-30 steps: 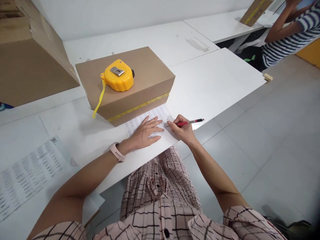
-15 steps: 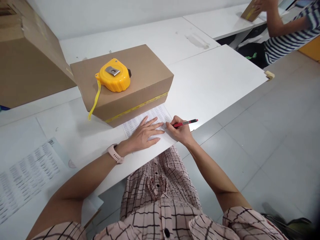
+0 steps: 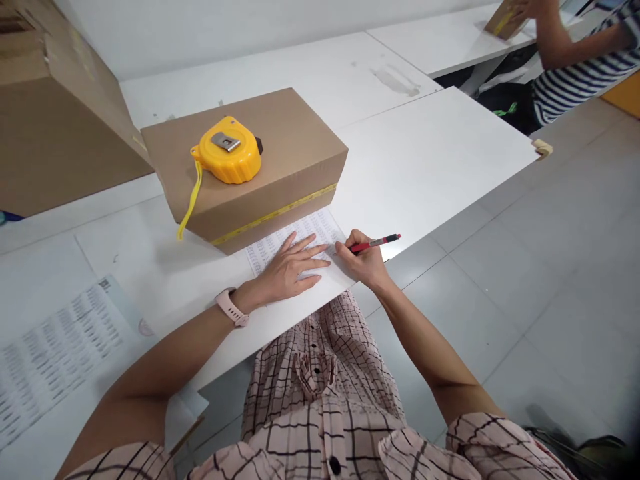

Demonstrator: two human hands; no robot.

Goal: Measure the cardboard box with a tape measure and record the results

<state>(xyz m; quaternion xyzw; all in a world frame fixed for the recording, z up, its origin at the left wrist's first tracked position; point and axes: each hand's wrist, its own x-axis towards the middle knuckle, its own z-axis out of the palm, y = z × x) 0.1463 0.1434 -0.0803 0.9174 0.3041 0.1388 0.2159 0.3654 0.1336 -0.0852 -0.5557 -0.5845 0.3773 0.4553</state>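
Observation:
My left hand point(image 3: 293, 269) lies flat with spread fingers on a sheet of paper point(image 3: 320, 230) covered in rows of handwriting. In my right hand point(image 3: 367, 259) is a red and black pen point(image 3: 373, 244), its tip end at the paper's right side and hidden by my fingers. Just beyond the sheet sits a closed cardboard box point(image 3: 300, 147) with a strip of yellow tape along its front side. A yellow tape measure point(image 3: 229, 152) with a metal clip and a yellow wrist strap rests on top of the box.
A larger cardboard box point(image 3: 65, 133) stands at the left. Printed sheets point(image 3: 60, 353) lie on the white table point(image 3: 415, 160) at lower left. At the upper right, a person in a striped shirt point(image 3: 583, 83) handles a small cardboard box point(image 3: 503, 20).
My right hand and the pen have shifted very slightly to the right. My left hand stays flat on the sheet. The box and tape measure have not moved.

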